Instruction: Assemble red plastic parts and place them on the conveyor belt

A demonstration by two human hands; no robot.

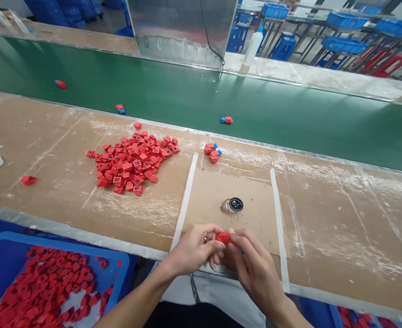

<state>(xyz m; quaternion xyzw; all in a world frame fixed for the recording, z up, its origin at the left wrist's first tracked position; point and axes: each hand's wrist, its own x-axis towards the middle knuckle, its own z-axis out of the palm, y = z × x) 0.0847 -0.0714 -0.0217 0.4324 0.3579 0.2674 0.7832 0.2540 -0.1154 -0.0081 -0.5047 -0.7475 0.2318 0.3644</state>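
Note:
My left hand [195, 249] and my right hand [253, 264] meet above the near edge of a cardboard sheet [241, 200], both pinching a small red plastic part [224, 237]. A speck of blue shows just below my right fingers, partly hidden. Beyond my hands, a small round container with a black lid [233, 206] lies tilted on the cardboard among dark specks. A few red parts joined with blue pieces [211, 152] sit past the sheet's far edge. To the left lies a heap of loose red square parts [129, 161].
A green conveyor belt [187, 105] runs behind the cardboard-covered bench [340, 218], carrying a few red-and-blue parts. A blue bin [67, 246] full of red parts sits at lower left, and another blue bin [337, 314] at lower right. White tape strips [185, 200] flank the sheet.

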